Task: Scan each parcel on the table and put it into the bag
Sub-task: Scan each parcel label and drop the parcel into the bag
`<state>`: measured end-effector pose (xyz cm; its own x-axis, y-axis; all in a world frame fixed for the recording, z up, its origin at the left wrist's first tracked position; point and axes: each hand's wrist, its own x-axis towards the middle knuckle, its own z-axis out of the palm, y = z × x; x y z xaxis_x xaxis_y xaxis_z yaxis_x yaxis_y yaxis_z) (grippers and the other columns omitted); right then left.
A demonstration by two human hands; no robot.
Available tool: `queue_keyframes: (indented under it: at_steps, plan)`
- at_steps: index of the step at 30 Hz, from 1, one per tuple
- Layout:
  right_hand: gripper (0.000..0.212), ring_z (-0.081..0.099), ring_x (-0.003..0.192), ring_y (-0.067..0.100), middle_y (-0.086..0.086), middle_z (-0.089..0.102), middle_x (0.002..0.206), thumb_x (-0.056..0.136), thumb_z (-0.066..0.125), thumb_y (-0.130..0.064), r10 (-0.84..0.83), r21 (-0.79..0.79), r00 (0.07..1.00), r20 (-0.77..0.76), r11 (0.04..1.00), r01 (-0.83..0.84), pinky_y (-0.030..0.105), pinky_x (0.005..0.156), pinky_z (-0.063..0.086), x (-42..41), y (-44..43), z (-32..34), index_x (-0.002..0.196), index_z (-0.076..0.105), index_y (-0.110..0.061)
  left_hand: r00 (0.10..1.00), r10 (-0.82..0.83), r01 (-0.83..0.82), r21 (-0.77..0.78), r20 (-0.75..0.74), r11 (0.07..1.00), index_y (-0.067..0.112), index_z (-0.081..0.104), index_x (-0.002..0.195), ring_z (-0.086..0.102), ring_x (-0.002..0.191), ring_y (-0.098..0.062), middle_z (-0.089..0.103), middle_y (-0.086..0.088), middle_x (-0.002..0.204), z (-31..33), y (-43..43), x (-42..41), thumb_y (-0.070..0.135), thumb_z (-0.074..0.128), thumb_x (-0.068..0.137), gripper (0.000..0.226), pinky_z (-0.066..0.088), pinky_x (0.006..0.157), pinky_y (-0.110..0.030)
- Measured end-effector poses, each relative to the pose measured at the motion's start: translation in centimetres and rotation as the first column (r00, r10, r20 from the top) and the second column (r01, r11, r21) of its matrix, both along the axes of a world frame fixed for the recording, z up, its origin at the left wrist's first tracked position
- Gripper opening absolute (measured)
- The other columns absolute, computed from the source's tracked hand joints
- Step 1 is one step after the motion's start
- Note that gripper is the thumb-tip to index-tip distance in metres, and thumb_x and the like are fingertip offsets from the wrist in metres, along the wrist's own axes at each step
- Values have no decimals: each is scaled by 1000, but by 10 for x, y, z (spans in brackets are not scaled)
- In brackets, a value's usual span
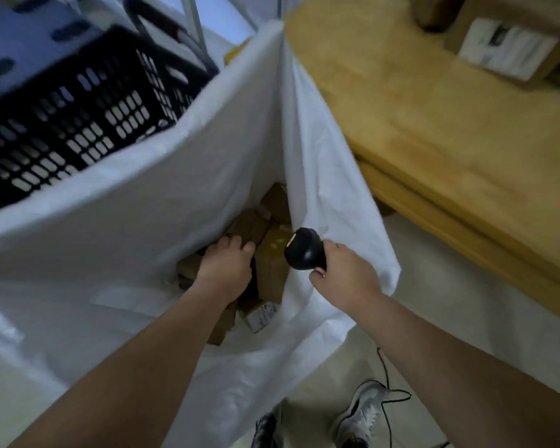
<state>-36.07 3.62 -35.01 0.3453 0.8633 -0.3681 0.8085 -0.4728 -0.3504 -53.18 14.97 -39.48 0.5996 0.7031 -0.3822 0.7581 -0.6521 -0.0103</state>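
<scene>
The left hand is down inside the mouth of the big white bag, its back to the camera and its fingers bent over the heap of brown cardboard parcels lying at the bottom; something dark sits just under the palm, and I cannot tell whether the hand actually grips a parcel or only rests on the pile. The right hand is wrapped round the handle of a black barcode scanner, whose rounded head points left towards the bag's opening, just beside the bag's right-hand fold. One of the parcels near the wrist shows a white printed label. To the right of the bag stands the pale wooden surface, and at its far end sits a boxed parcel with a white label on top, well apart from both hands; another brown item lies beside it, too blurred to name. Behind the bag on the left is a black perforated plastic crate. On the floor below are grey shoes, with a thin black cable trailing past them.
</scene>
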Motion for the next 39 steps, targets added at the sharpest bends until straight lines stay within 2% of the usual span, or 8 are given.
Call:
queue_keyframes:
  at_steps: [3, 7, 12, 15, 18, 21, 26, 39]
  plan:
    - [17, 51, 74, 21, -4, 49, 82, 88, 58, -24, -114, 90, 993, -37, 989, 117, 28, 53, 33, 12, -13, 50, 88, 41, -21, 995, -11, 11, 4, 97, 1000, 19, 30, 147, 35, 134, -30, 35, -7, 148, 60, -16, 18, 28, 41, 100, 49, 34, 105, -40]
    - [17, 48, 64, 19, -6, 45, 70, 90, 57, -27, -250, 137, 967, -57, 957, 255, 27, 47, 27, 42, -40, 113, 91, 43, -19, 976, -117, 103, 84, 186, 991, 18, 35, 144, 38, 130, -30, 39, -7, 143, 129, -31, 52, 27, 43, 98, 48, 37, 101, -40]
    - [13, 53, 67, 21, -5, 49, 69, 88, 58, -26, -382, 227, 924, -31, 897, 378, 27, 47, 30, 105, -93, 178, 93, 49, -19, 946, -258, 225, 175, 195, 959, 17, 29, 147, 36, 132, -30, 36, -10, 147, 204, -46, 124, 24, 44, 97, 53, 36, 101, -39]
    - [13, 51, 60, 17, 0, 52, 71, 88, 58, -24, -500, 274, 866, -21, 830, 486, 28, 47, 32, 158, -131, 211, 95, 51, -16, 918, -347, 299, 238, 194, 924, 19, 24, 150, 33, 136, -30, 31, -10, 151, 242, -59, 182, 28, 43, 99, 55, 34, 104, -39]
    - [13, 58, 66, 23, 3, 58, 73, 85, 60, -25, -613, 316, 789, -45, 740, 594, 31, 53, 40, 209, -168, 236, 90, 52, -16, 880, -422, 358, 279, 219, 891, 20, 24, 149, 34, 135, -29, 30, -8, 151, 269, -75, 240, 33, 45, 99, 56, 36, 104, -39]
    - [16, 53, 64, 24, 3, 53, 66, 85, 60, -19, -679, 363, 729, -88, 659, 658, 30, 51, 34, 255, -195, 256, 77, 48, -14, 848, -458, 388, 277, 266, 879, 19, 25, 149, 34, 136, -30, 32, -8, 150, 286, -92, 293, 33, 45, 99, 56, 37, 105, -41]
    - [15, 53, 63, 22, 5, 55, 71, 84, 62, -19, -706, 434, 688, -168, 574, 695, 30, 52, 36, 310, -207, 270, 78, 50, -14, 836, -485, 413, 289, 256, 864, 19, 28, 149, 32, 137, -30, 31, -9, 151, 292, -105, 358, 32, 47, 99, 54, 36, 107, -42]
    - [22, 57, 65, 19, 0, 55, 67, 83, 64, -20, -650, 421, 712, -267, 585, 693, 30, 54, 42, 403, -96, 237, 70, 45, -21, 875, -461, 414, 264, 149, 871, 23, 34, 143, 37, 131, -31, 38, -9, 141, 272, -1, 473, 35, 62, 89, 62, 37, 106, -42]
